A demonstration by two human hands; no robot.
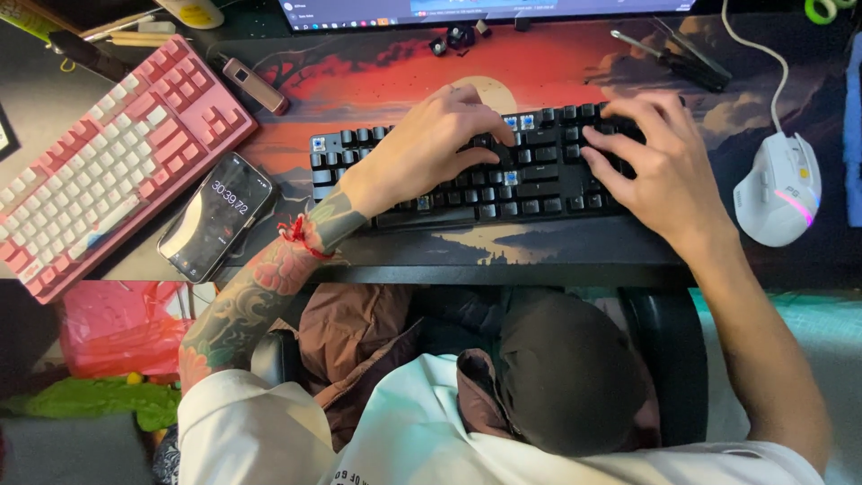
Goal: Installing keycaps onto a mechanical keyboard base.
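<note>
Clearly both hands are down on the black keyboard (476, 175), which lies square in front of the person on a desk mat (377, 76) printed with a red sunset. Left hand (431, 144) arches over the middle rows with fingers curled and tips pressing at a spot where caps are missing; it grips nothing that I can see, the fingers loosely together rather than clamped. Right hand (651, 157) spreads across the keyboard's right end, fingers apart, seemingly steadying the board. Several bare switches (518, 121) show blue where caps are off, at the top row, the far left and mid-board, which would explain why a dark tool (678, 58) lies near, well above the right hand, and why small dark bits (458, 38) sit by the monitor's (485, 9) lower edge. A pink keyboard (108, 162) is pushed aside at a slant on the left, partly off the mat, with a phone (215, 216) showing a running timer just beside it, propped where the person can glance at it. A white mouse (779, 189) sits just right of the right wrist, its cable trailing up; it crowds that side. A slim brown stick-shaped thing (256, 85) lies between the two keyboards.
</note>
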